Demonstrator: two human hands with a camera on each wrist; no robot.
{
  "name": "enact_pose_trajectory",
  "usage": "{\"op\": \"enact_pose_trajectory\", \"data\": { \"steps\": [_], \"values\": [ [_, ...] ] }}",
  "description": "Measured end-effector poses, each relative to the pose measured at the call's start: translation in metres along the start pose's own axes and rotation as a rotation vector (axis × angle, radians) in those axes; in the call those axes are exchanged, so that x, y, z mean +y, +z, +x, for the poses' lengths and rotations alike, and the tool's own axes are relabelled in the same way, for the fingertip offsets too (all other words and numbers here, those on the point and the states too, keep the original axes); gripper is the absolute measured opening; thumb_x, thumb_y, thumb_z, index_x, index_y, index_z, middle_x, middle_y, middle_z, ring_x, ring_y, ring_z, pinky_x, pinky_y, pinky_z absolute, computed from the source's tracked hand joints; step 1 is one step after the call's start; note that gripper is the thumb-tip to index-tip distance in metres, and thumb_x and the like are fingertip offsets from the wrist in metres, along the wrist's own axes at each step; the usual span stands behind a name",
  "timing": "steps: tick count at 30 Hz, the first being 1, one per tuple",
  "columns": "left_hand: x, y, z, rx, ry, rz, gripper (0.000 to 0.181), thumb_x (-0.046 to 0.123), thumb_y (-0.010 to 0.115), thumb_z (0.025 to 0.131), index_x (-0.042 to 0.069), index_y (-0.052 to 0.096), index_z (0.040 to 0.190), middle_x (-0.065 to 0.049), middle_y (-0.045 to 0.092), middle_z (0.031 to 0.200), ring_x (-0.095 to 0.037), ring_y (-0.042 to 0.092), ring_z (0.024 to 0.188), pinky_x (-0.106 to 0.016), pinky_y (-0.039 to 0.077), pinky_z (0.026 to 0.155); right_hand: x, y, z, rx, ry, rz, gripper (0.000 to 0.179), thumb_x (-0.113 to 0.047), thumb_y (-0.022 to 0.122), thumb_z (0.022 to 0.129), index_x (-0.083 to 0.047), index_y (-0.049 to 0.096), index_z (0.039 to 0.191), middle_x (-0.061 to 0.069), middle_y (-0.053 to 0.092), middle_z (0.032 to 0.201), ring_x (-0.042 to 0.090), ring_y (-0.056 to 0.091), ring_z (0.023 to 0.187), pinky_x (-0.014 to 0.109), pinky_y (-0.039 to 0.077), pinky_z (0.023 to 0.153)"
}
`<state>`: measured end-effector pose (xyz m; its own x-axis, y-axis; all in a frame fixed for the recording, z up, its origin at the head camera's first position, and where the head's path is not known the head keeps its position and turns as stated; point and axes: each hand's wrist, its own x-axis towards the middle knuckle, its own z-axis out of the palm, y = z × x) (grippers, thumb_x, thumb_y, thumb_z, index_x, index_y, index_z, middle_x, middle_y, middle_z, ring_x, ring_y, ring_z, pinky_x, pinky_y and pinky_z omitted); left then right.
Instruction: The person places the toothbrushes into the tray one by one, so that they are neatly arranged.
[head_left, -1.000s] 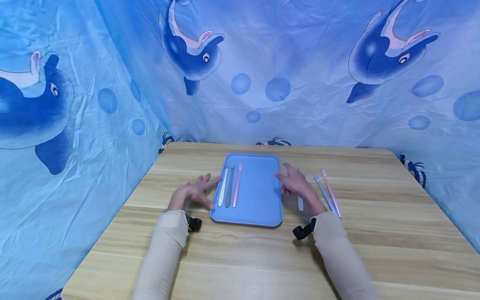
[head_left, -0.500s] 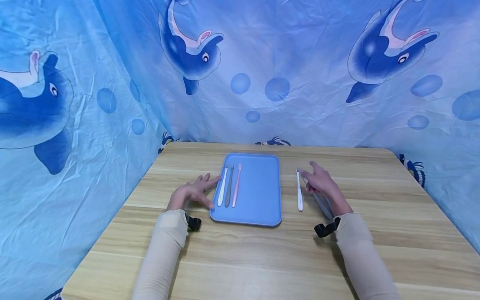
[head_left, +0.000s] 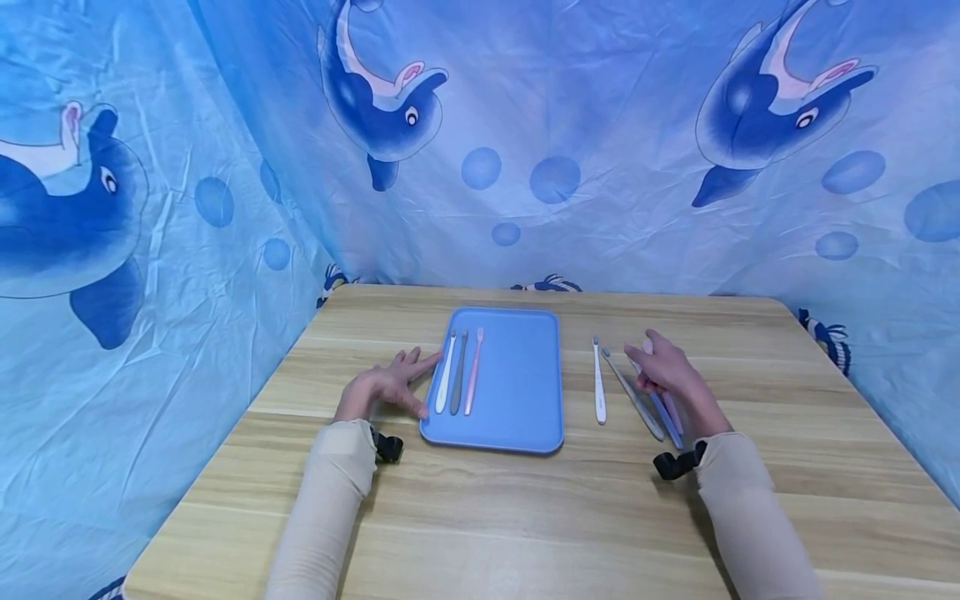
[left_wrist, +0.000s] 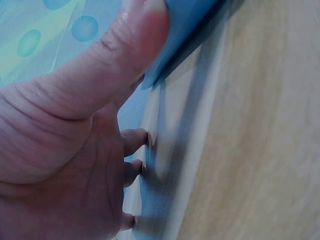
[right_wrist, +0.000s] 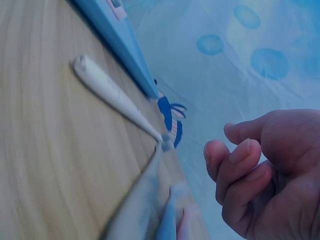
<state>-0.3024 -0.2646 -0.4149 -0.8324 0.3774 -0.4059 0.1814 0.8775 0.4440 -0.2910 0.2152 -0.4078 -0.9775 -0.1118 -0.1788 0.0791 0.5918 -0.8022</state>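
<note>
My left hand spreads its fingers at the left rim of a blue tray, thumb and index finger touching the edge. On the tray's left part lie a white toothbrush, a grey toothbrush and a pink toothbrush, side by side. My right hand hovers over a blue toothbrush and another pink toothbrush, partly covering both. Its fingers are loosely curled with nothing between them in the right wrist view. Left of it lie a second white toothbrush and a second grey toothbrush.
Everything lies on a wooden table. A blue curtain printed with dolphins hangs behind its back edge and along the left side. A black wrist camera sits under the right sleeve's cuff.
My right hand has moved right, from the tray's right edge past the white and grey toothbrushes to the blue and pink ones. My left hand stays at the tray.
</note>
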Motion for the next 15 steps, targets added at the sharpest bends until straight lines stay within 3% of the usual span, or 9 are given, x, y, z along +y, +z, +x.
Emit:
{"op": "enact_pose_trajectory", "data": {
  "steps": [15],
  "values": [
    [-0.001, 0.0, 0.001, 0.001, 0.0, -0.006, 0.127, 0.053, 0.088, 0.067, 0.029, 0.008, 0.163, -0.021, -0.008, 0.169, -0.048, -0.014, 0.154, -0.078, -0.006, 0.116, 0.033, -0.028, -0.009, -0.067, 0.039, -0.096, 0.086, -0.041, 0.043, 0.106, 0.009, -0.005, 0.156, -0.002, 0.058, 0.057, 0.007, 0.05, 0.045, 0.023, 0.04, 0.043]
  ]
}}
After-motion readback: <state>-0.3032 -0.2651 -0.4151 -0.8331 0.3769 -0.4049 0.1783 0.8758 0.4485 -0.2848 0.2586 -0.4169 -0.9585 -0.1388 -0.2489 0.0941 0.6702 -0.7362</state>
